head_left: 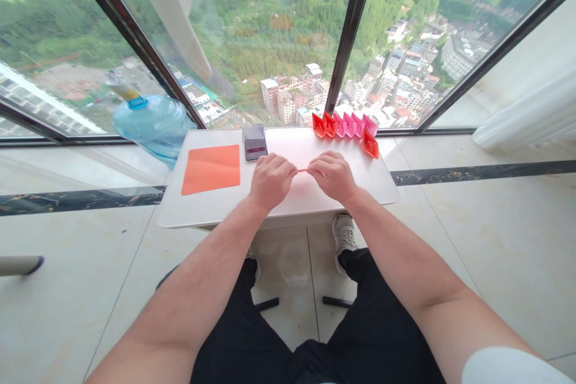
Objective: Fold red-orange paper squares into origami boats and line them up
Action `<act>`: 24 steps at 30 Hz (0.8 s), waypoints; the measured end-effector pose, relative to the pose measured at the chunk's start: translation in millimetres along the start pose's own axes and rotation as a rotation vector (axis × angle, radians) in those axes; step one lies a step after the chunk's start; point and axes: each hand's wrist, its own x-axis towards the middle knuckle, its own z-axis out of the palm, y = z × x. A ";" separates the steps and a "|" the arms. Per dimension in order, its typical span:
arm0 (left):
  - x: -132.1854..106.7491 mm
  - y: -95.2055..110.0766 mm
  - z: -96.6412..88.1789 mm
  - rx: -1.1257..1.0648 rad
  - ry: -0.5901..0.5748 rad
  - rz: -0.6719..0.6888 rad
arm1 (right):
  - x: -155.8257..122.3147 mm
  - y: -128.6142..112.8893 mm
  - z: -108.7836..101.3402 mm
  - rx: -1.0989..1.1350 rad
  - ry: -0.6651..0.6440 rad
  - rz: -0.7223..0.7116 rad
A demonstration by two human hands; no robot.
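Note:
Both my hands meet over the front middle of a small white table (211, 207). Between them stretches a thin edge of folded orange paper (302, 170), mostly hidden by my fingers. My left hand (273, 179) is closed on its left end, and my right hand (332, 174) pinches the right end. A flat sheet of orange paper (211, 169) lies on the table to the left. At the back right stands a row of folded paper boats, with orange ones (319, 125) and pink ones (350, 125). One orange paper boat (370, 144) sits just in front of the row.
A phone (255, 149) lies behind my left hand. Left of the table is a large blue water bottle (150, 120) by the window. My shoe (344, 234) and black stool legs (336, 302) are below. White curtain (531, 108) hangs at right.

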 end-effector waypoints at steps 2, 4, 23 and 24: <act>-1.5 -10.7 -3.7 -0.007 0.013 -0.029 | -1.8 4.7 -0.9 -0.008 0.012 0.030; -4.4 -25.0 -8.7 -0.001 0.065 -0.097 | -4.8 10.2 -4.8 -0.009 0.055 0.063; -12.8 -47.8 -24.2 0.038 0.137 -0.125 | -7.4 11.4 -5.0 0.045 0.038 0.031; -12.7 -48.2 -25.3 0.049 0.177 -0.152 | -8.2 11.3 -2.8 0.018 0.049 0.025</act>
